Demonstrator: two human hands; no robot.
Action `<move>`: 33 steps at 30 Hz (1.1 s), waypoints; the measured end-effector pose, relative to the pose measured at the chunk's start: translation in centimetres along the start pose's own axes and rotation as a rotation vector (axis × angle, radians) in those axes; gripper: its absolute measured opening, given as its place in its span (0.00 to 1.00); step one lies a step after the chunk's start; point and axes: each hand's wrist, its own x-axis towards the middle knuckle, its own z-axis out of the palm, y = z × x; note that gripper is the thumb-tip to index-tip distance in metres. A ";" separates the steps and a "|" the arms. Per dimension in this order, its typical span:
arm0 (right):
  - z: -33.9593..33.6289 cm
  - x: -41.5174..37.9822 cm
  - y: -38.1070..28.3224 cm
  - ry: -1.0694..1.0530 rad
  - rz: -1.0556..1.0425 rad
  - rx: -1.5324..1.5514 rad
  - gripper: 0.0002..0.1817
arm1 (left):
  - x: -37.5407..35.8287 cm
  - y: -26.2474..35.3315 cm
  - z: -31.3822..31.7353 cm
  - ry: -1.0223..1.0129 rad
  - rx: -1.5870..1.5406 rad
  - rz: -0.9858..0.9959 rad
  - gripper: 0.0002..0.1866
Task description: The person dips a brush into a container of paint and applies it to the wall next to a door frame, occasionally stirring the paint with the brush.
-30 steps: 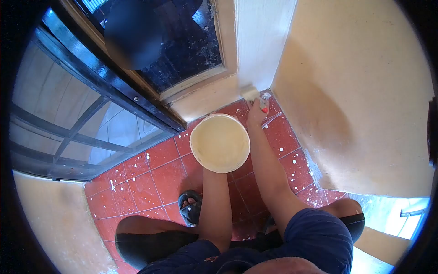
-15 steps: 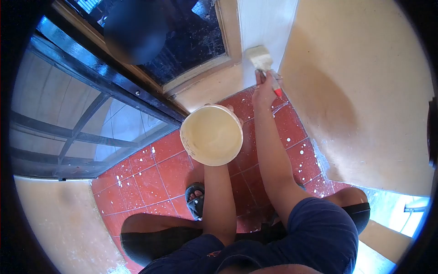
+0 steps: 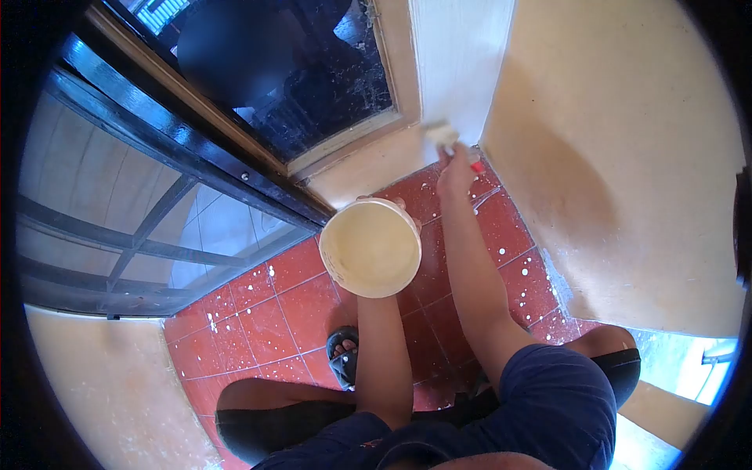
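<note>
My left hand [image 3: 401, 205] grips a round tub [image 3: 371, 247] of cream paint from beneath and behind; only fingertips show past its far rim. The tub's mouth faces up toward me. In my right hand [image 3: 454, 174] is a wide paintbrush [image 3: 441, 135] with pale, paint-covered bristles and a red handle end. Its bristles lie against the lower part of a white-painted wall strip [image 3: 458, 70], just above the floor. Brush and fingers are slightly blurred by motion.
Red floor tiles [image 3: 290, 313] carry white paint spots. A wood-framed window [image 3: 345, 137] and a dark metal-framed glass door [image 3: 133, 235] stand on the left. A beige wall [image 3: 627, 157] rises on the right. My sandalled foot [image 3: 343, 356] is below the tub.
My right hand has drawn the brush down the white strip toward the floor. The tub and left hand sit slightly lower and further right in view, as the whole view shifts a little.
</note>
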 end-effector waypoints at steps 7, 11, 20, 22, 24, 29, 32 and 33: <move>2.9 -1.6 -10.8 -0.159 -0.038 0.061 0.14 | 1.1 -0.7 0.8 -0.060 0.016 -0.048 0.32; 1.6 -2.6 -13.5 -0.214 0.015 -0.075 0.11 | 0.1 -0.7 -2.5 -0.014 0.049 -0.095 0.34; 2.0 -4.4 -20.2 -0.620 0.005 -0.275 0.11 | -4.2 -1.2 -9.0 0.214 0.332 -0.100 0.54; 2.1 -5.5 -21.5 -0.747 0.012 -0.314 0.11 | -4.2 -1.4 -8.5 0.207 0.320 -0.054 0.48; 2.0 -6.5 -22.7 -0.984 0.050 -0.395 0.15 | -4.0 -1.0 -8.8 0.188 0.363 -0.082 0.50; 2.0 -9.3 -23.4 -1.136 -0.045 -0.563 0.14 | -3.7 -1.5 -8.1 0.232 0.390 -0.114 0.54; 3.4 -11.2 -24.3 -1.342 -0.081 -0.826 0.09 | -3.7 -1.9 -7.7 0.261 0.398 -0.155 0.54; 3.8 -11.6 -24.3 -1.342 -0.081 -0.822 0.09 | -3.7 -2.0 -7.6 0.290 0.398 -0.172 0.54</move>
